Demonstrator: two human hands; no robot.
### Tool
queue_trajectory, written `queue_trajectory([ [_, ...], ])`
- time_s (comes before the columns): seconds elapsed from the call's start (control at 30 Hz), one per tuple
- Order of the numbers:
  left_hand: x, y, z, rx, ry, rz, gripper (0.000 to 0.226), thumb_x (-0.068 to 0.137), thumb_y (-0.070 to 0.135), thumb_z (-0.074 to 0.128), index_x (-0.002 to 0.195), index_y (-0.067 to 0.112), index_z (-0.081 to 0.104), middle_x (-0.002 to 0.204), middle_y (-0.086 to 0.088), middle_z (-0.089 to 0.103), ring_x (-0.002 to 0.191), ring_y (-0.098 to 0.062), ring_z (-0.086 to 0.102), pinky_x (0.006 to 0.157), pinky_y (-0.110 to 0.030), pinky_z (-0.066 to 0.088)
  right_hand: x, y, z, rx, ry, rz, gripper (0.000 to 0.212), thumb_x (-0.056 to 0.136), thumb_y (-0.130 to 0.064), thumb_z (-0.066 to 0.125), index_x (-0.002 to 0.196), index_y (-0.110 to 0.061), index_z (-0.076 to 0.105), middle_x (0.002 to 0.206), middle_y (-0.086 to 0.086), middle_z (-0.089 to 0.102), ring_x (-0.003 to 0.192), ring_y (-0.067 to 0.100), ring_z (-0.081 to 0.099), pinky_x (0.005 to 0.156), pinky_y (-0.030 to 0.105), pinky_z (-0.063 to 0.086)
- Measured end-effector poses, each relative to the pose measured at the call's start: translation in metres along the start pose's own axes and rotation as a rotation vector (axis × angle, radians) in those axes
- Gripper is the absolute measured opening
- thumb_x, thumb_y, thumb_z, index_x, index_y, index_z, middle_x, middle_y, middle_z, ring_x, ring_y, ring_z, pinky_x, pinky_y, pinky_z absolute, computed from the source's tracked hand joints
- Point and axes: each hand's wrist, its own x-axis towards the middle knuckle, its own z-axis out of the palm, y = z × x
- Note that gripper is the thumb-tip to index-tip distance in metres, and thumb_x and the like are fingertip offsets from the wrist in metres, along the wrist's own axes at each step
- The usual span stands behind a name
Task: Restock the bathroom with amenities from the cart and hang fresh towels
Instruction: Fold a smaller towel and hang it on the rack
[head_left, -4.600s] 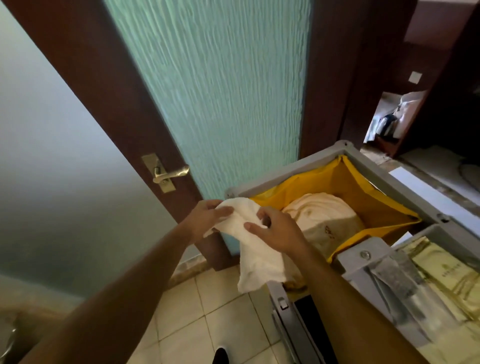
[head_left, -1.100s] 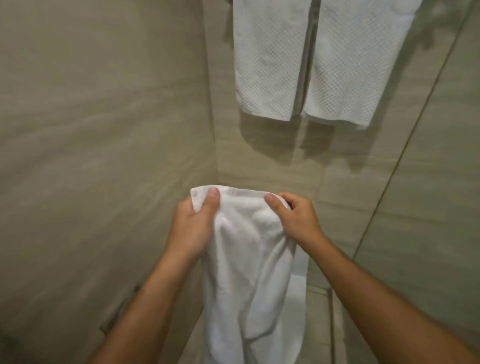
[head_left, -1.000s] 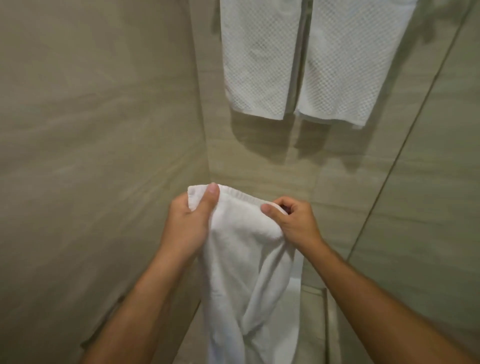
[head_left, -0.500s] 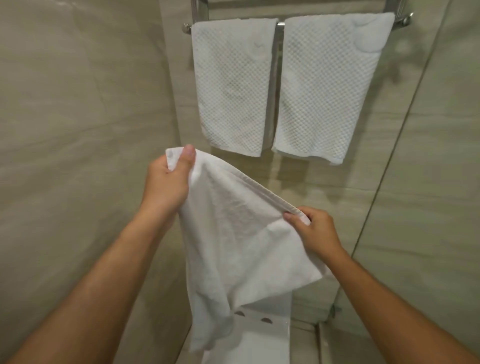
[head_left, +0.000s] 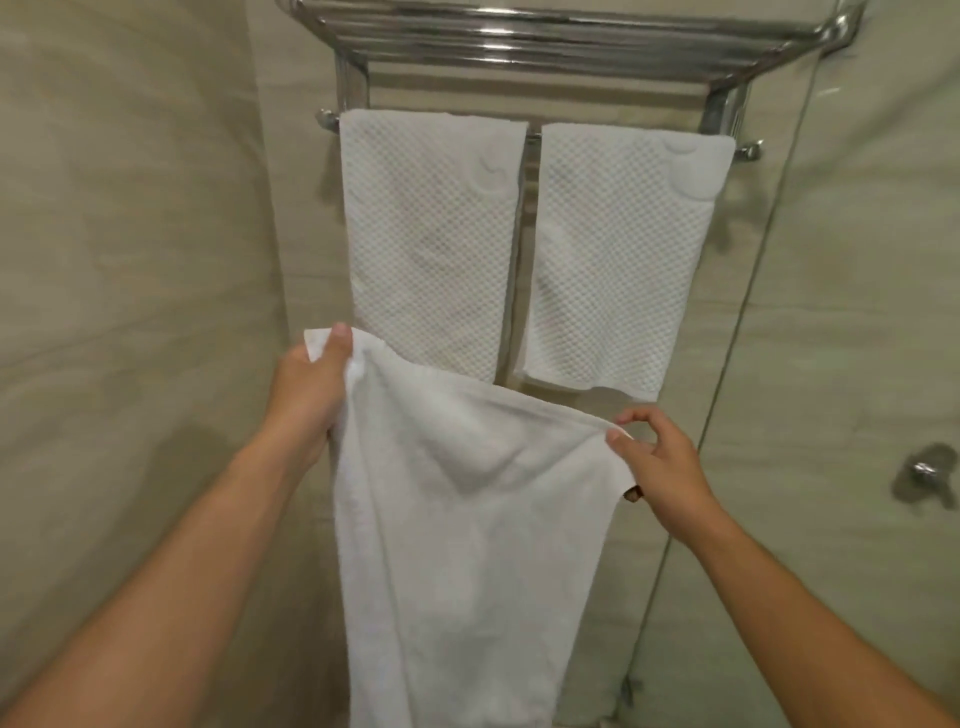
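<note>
I hold a plain white towel (head_left: 457, 519) spread by its top edge in front of the wall. My left hand (head_left: 306, 395) grips its upper left corner, thumb on top. My right hand (head_left: 660, 462) pinches the upper right corner, lower than the left. The towel hangs down past the bottom of the view. Above it, a chrome towel rack (head_left: 561, 41) is fixed to the wall. Two white waffle-weave towels hang side by side from its lower bar, the left one (head_left: 431, 239) and the right one (head_left: 618, 260).
Beige tiled walls stand to the left and behind the rack. A glass shower panel (head_left: 779, 312) rises on the right, with a chrome fitting (head_left: 922, 470) behind it.
I carried the towel from the cart into the bathroom. Over the last second both hands rose and spread it wider, and my view tilted up to show the whole rack.
</note>
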Motion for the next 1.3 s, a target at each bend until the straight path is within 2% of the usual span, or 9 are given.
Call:
queue_trajectory([
  [0.13, 0.033, -0.019, 0.003, 0.065, -0.164, 0.019, 0.033, 0.101, 0.043, 0.052, 0.110, 0.016, 0.069, 0.106, -0.002, 0.072, 0.096, -0.018, 0.066, 0.083, -0.030, 0.049, 0.006, -0.027, 0.026, 0.274, -0.024, 0.127, 0.019, 0.102, -0.006, 0.054, 0.093, -0.015, 0.069, 0.080, 0.007, 0.066, 0.057, 0.014, 0.055, 0.044, 0.027, 0.043],
  [0.27, 0.046, -0.038, 0.014, 0.042, -0.353, 0.090, 0.024, 0.101, 0.032, 0.057, 0.103, 0.016, 0.075, 0.095, 0.005, 0.075, 0.087, -0.008, 0.068, 0.079, -0.026, 0.052, 0.002, -0.045, 0.046, 0.286, 0.001, 0.141, 0.025, 0.100, -0.002, 0.051, 0.091, -0.006, 0.074, 0.091, 0.010, 0.068, 0.067, 0.018, 0.059, 0.049, 0.027, 0.048],
  [0.37, 0.042, -0.047, 0.024, 0.039, -0.505, 0.140, 0.024, 0.098, 0.025, 0.062, 0.086, 0.009, 0.076, 0.078, 0.008, 0.071, 0.068, -0.003, 0.059, 0.062, -0.017, 0.046, -0.005, -0.059, 0.054, 0.191, -0.052, 0.078, 0.035, 0.096, 0.002, 0.041, 0.089, -0.001, 0.075, 0.086, 0.019, 0.069, 0.075, 0.027, 0.059, 0.053, 0.027, 0.042],
  [0.47, 0.036, -0.046, 0.035, 0.046, -0.575, 0.138, 0.031, 0.092, 0.023, 0.071, 0.073, -0.001, 0.069, 0.064, 0.000, 0.060, 0.056, -0.007, 0.051, 0.052, -0.014, 0.039, -0.012, -0.076, 0.060, -0.200, -0.159, -0.073, 0.034, 0.094, 0.013, 0.046, 0.102, -0.003, 0.075, 0.089, 0.013, 0.076, 0.072, 0.011, 0.065, 0.059, 0.021, 0.045],
  [0.57, 0.031, -0.035, 0.047, -0.080, -0.666, 0.028, 0.008, 0.087, 0.018, 0.077, 0.087, 0.010, 0.077, 0.078, -0.002, 0.078, 0.069, -0.012, 0.073, 0.062, -0.021, 0.055, -0.014, -0.096, 0.067, -0.522, -0.199, -0.201, 0.011, 0.094, -0.012, 0.069, 0.101, -0.016, 0.077, 0.088, 0.001, 0.078, 0.085, 0.010, 0.074, 0.078, 0.025, 0.058],
  [0.73, 0.023, -0.019, 0.063, -0.089, -0.862, 0.043, 0.014, 0.091, 0.004, 0.070, 0.105, 0.007, 0.073, 0.090, -0.007, 0.079, 0.087, -0.021, 0.076, 0.076, -0.030, 0.059, -0.003, -0.112, 0.059, -0.763, -0.049, -0.381, 0.010, 0.088, -0.043, 0.071, 0.090, -0.036, 0.078, 0.090, -0.009, 0.064, 0.086, 0.002, 0.060, 0.074, 0.015, 0.046],
  [0.8, 0.015, -0.009, 0.069, -0.062, -0.878, 0.089, 0.012, 0.090, 0.006, 0.072, 0.101, 0.009, 0.074, 0.088, -0.007, 0.079, 0.086, -0.022, 0.076, 0.082, -0.034, 0.059, 0.000, -0.114, 0.055, -0.687, -0.088, -0.419, 0.009, 0.092, -0.038, 0.070, 0.091, -0.031, 0.076, 0.094, -0.010, 0.063, 0.093, 0.003, 0.061, 0.081, 0.015, 0.048],
  [1.0, -0.009, 0.021, 0.094, -0.106, -0.744, 0.083, 0.012, 0.078, 0.010, 0.083, 0.089, 0.008, 0.077, 0.083, -0.014, 0.077, 0.078, -0.022, 0.074, 0.083, -0.038, 0.060, 0.014, -0.108, 0.041, -0.415, -0.120, -0.540, 0.010, 0.094, -0.035, 0.066, 0.093, -0.027, 0.073, 0.084, -0.002, 0.073, 0.079, 0.022, 0.068, 0.075, 0.051, 0.054],
  [1.3, -0.036, 0.052, 0.114, 0.015, -0.796, 0.199, 0.023, 0.098, 0.002, 0.059, 0.119, 0.006, 0.069, 0.105, -0.010, 0.077, 0.103, -0.023, 0.073, 0.098, -0.041, 0.055, 0.033, -0.110, 0.005, -0.266, -0.120, -0.547, 0.013, 0.084, -0.032, 0.082, 0.079, -0.024, 0.073, 0.063, -0.010, 0.065, 0.058, 0.002, 0.054, 0.060, 0.022, 0.040],
])
